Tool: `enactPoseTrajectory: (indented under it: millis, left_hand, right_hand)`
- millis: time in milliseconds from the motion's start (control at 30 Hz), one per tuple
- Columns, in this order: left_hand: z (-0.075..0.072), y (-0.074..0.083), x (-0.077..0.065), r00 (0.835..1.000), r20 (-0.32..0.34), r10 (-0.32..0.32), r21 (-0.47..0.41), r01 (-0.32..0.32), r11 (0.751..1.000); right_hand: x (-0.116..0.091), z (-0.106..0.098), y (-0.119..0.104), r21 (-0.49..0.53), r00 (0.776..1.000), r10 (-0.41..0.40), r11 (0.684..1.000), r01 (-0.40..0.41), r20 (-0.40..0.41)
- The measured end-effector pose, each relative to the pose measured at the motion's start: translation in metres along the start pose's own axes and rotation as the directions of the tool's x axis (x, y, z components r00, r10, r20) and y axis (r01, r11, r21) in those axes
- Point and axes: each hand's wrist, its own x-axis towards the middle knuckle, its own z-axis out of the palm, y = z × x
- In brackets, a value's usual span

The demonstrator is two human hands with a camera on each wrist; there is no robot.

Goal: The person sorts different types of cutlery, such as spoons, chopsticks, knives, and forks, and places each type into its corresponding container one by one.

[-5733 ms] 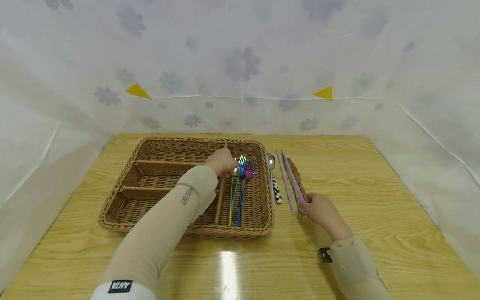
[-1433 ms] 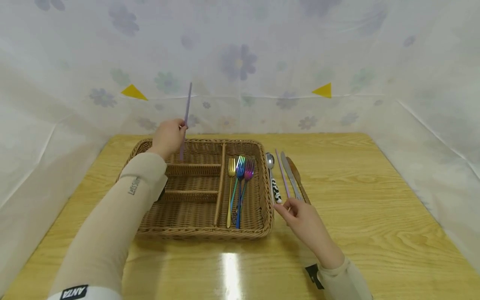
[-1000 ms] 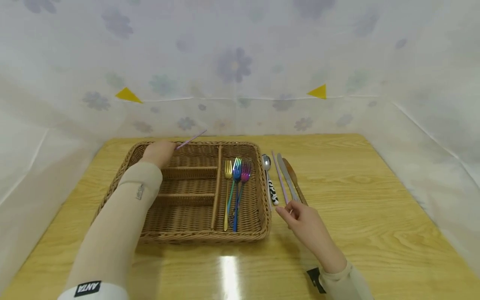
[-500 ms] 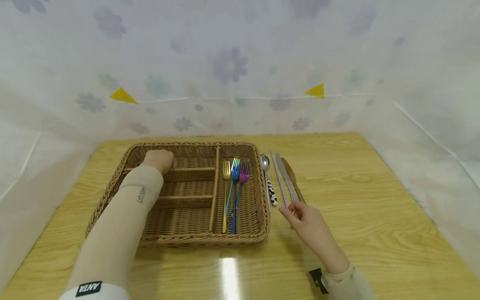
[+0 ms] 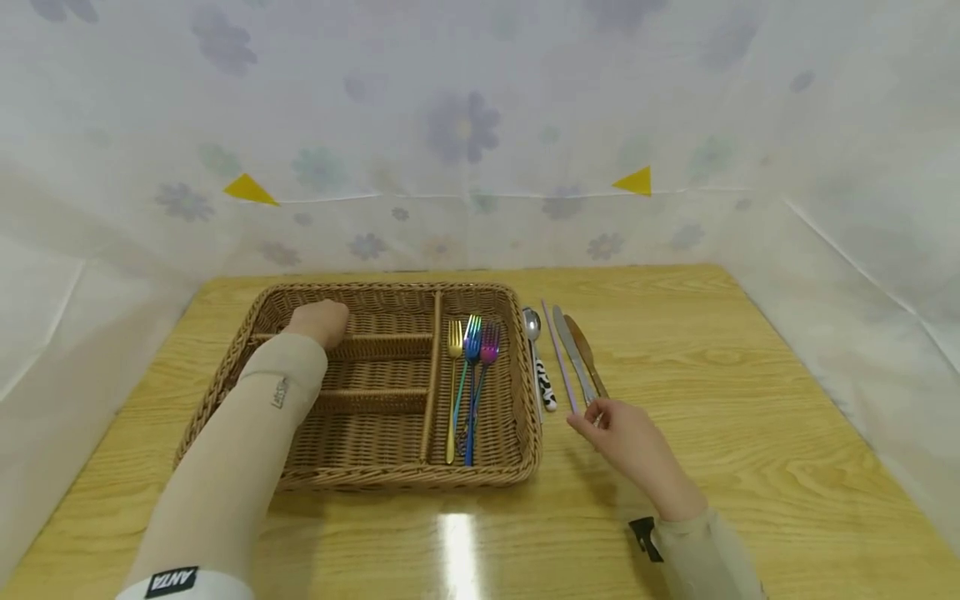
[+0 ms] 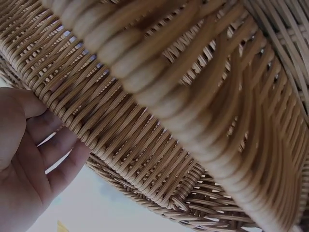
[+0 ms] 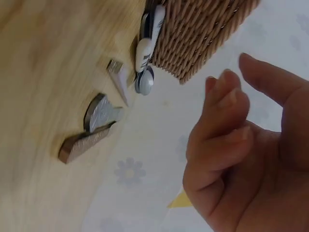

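My left hand (image 5: pixel 321 321) reaches into the far left compartment of the wicker basket (image 5: pixel 480 477). In the left wrist view its fingertips go behind a woven divider (image 6: pixel 111 125); I cannot tell whether they hold the purple chopstick, which is out of sight. My right hand (image 5: pixel 633 442) hovers at the near ends of the cutlery right of the basket, loosely curled. Its thumb stands apart from the fingers in the right wrist view, nothing between them. Closest to it lie a second purple chopstick (image 5: pixel 558 354), a silver knife (image 5: pixel 572 346) and a copper-coloured knife (image 5: pixel 588 357).
In the basket's right compartment lie a gold fork (image 5: pixel 454 346), a blue rainbow fork (image 5: pixel 472 343) and a purple fork (image 5: pixel 489 348). A spoon (image 5: pixel 532 323) and a cow-print handle (image 5: pixel 546 387) lie along the basket's right side. Two dividers cross its left part.
The left hand picked up a chopstick at the far left compartment's edge earlier, in view, and lowered it inside. The right hand left the copper-coloured knife, moved left, then drifted slightly back right.
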Motion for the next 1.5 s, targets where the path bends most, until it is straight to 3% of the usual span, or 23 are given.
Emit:
enactPoseTrajectory:
  millis: [167, 300, 400, 667, 967, 1167, 1500]
  left_hand:
    - [-0.001, 0.004, 0.000, 0.990, -0.133, -0.049, -0.098, 0.036, 0.995]
    - [-0.005, 0.016, 0.000, 0.956, -0.283, -0.078, -0.186, 0.025, 0.982]
    - [-0.008, 0.026, 0.000, 0.939, -0.336, -0.077, -0.222, 0.001, 0.975]
    - [-0.011, 0.041, -0.003, 0.950, -0.304, -0.067, -0.221, -0.001, 0.975]
    - [-0.013, 0.043, -0.009, 0.947, -0.312, -0.070, -0.256, -0.013, 0.967]
    - [-0.014, 0.046, -0.012, 0.943, -0.327, -0.063, -0.268, -0.029, 0.963]
    - [-0.014, 0.048, -0.013, 0.950, -0.306, -0.068, -0.300, -0.029, 0.953]
  right_hand:
    - [0.014, 0.003, 0.008, -0.118, 0.999, 0.032, 0.993, -0.027, 0.041]
    - [0.022, 0.007, 0.017, -0.205, 0.990, 0.087, 0.977, -0.063, 0.107]
    - [0.027, 0.010, 0.023, -0.251, 0.982, 0.112, 0.965, -0.071, 0.152]
    - [0.034, 0.013, 0.029, -0.282, 0.975, 0.085, 0.959, -0.024, 0.206]
    - [0.033, 0.006, 0.022, -0.156, 0.995, 0.017, 0.988, -0.002, 0.094]
    - [0.027, -0.001, 0.008, -0.076, 0.999, -0.010, 0.997, 0.014, 0.047]
    - [0.018, -0.008, -0.015, -0.025, 0.999, -0.040, 0.999, 0.040, -0.022]
